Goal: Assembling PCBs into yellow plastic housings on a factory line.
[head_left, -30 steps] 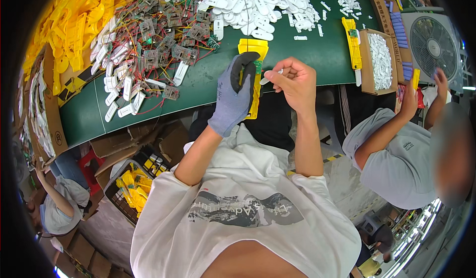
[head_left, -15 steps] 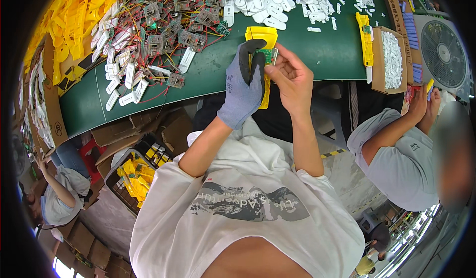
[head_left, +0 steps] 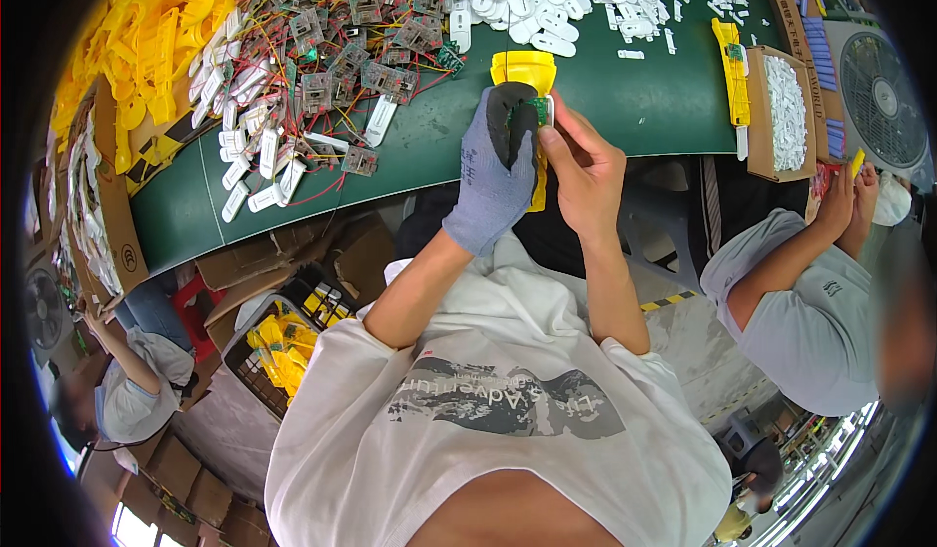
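Observation:
My left hand, in a blue-grey glove with black fingertips, is closed round a long yellow plastic housing. The housing's broad end sticks out beyond the glove and its narrow end shows below. A small green circuit board with a pale edge stands out at the housing's right side, by the gloved thumb. My bare right hand pinches that board's edge between thumb and forefinger. The gloved fingers hide most of the housing's middle and part of the board.
On the green table lie heaps of yellow housings, wired circuit boards and white plastic covers. At right are another yellow housing and a box of small white parts. A co-worker sits at right.
The gloved fingers have closed further over the housing, covering more of the circuit board. My right fingers stay at the board's edge. The whole view has shifted slightly.

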`<state>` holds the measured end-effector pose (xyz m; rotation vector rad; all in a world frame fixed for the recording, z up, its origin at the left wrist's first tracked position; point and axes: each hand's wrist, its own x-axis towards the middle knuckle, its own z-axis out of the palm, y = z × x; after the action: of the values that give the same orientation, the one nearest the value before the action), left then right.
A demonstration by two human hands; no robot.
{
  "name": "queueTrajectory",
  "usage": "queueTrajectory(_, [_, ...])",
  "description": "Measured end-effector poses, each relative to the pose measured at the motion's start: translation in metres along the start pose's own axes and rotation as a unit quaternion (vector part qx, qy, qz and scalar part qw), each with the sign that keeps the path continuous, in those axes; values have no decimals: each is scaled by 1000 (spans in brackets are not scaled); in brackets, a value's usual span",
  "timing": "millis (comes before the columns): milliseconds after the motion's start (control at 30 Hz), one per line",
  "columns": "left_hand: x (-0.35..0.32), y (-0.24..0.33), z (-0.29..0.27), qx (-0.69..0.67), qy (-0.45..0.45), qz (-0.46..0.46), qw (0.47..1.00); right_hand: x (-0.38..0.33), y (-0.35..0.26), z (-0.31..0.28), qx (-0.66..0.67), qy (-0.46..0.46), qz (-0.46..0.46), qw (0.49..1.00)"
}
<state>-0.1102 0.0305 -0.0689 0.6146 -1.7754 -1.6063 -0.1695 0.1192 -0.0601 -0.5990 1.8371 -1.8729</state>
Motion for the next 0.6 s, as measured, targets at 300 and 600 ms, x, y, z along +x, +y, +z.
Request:
queueTrajectory(300, [0,-1,1,-8,-9,5,1000,3,2,-2,56,-8,-28,998])
queueTrajectory(600, [-8,-6,-6,56,-42,92,993,-4,7,-15,-125,-52,-190,972])
